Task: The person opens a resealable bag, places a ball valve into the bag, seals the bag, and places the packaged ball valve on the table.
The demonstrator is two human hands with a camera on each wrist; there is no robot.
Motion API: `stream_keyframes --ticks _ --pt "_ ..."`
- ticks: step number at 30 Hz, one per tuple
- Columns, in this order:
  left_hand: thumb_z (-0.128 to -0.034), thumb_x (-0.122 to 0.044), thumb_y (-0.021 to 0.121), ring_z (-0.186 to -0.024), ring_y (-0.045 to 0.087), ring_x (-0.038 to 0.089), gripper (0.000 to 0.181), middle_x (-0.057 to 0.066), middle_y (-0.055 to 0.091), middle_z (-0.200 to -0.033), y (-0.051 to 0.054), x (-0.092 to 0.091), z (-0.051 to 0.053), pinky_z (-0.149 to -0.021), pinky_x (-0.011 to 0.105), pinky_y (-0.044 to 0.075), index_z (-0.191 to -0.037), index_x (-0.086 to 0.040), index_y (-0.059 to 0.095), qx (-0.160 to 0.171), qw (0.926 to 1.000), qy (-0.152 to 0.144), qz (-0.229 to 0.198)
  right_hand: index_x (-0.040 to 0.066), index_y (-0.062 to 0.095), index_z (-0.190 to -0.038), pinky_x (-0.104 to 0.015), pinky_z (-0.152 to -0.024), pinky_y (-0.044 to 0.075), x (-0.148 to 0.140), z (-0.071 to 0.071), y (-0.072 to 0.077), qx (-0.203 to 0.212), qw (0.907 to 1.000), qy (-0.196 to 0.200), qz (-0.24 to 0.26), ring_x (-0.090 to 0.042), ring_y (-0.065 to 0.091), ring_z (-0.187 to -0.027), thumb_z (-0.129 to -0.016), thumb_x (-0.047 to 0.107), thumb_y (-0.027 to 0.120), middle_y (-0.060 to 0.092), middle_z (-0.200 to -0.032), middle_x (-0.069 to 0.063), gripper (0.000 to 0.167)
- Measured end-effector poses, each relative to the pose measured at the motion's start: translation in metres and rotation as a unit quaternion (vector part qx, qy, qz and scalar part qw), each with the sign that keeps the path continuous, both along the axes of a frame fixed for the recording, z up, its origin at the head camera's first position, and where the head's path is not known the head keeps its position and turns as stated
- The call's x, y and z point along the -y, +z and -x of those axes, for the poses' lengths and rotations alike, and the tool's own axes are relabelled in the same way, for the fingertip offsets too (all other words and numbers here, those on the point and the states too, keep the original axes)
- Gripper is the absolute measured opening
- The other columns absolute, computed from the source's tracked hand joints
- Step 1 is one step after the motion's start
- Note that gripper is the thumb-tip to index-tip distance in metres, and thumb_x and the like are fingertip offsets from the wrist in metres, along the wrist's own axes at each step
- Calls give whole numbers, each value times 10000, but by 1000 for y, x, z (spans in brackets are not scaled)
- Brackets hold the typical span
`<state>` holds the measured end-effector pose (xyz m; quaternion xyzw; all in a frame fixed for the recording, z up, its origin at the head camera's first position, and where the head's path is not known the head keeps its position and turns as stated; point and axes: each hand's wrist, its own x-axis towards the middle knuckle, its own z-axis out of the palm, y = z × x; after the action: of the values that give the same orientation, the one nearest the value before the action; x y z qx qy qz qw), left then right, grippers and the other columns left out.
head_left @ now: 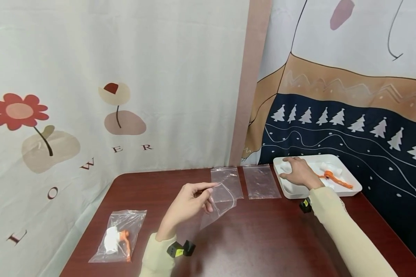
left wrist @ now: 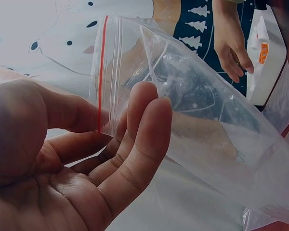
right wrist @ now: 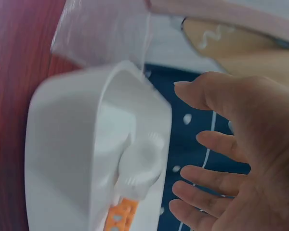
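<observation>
My left hand (head_left: 190,202) pinches the edge of a clear zip bag (left wrist: 197,120) between thumb and forefinger. Its red zip line (left wrist: 102,72) runs just past the thumb, and the bag hangs off to the right. Over the left part of a white tray (head_left: 356,187) hovers my right hand (head_left: 299,172), fingers spread and nothing between them. Inside the tray lie white plastic parts (right wrist: 142,161) and orange parts (head_left: 336,180); the hand and sleeve hide some of them.
Two more clear zip bags, a left one (head_left: 225,179) and a right one (head_left: 262,182), lie flat along the table's back edge. At the table's left lies a filled bag (head_left: 119,236) with a white and an orange part. Printed curtains stand behind.
</observation>
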<state>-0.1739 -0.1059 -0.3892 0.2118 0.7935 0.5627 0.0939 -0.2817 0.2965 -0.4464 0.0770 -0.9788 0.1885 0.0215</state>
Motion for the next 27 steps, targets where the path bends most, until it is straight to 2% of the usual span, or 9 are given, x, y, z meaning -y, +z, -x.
stream_keyframes --ticks 4,12,20,27 --pt "-1048 -69 523 -662 726 221 335 146 707 -787 0 -1 -1 -654 358 635 -1343 -115 675 4 10000 20 27 -91 509 -1408 -679 -1097 402 -12 12 -5 193 9997 -139 -37 -574 425 -1317 -881 269 746 493 -1425 -384 681" --pt "-1045 -70 530 -660 727 226 333 150 722 -781 2 -1 -2 -661 358 636 -1345 -89 672 6 10000 24 10 -114 527 -1378 -618 -1054 463 -26 30 -15 336 9988 -170 -326 -524 539 -1225 -874 265 733 634 -1301 -326 664" --pt "-1045 -80 545 -662 730 232 331 159 730 -778 0 0 -1 -660 347 634 -1354 -66 663 33 10000 26 81 -105 559 -1332 -604 -982 498 -29 38 -25 302 9984 -104 -457 -521 575 -1118 -835 236 693 628 -1236 -358 618" --pt "-1051 -85 544 -660 726 229 320 163 716 -787 1 -2 -2 -660 368 635 -1343 -101 675 59 10000 -6 32 -101 608 -1291 -560 -952 530 -28 44 -24 359 9982 -83 -464 -446 636 -1062 -858 191 645 661 -1235 -325 524"
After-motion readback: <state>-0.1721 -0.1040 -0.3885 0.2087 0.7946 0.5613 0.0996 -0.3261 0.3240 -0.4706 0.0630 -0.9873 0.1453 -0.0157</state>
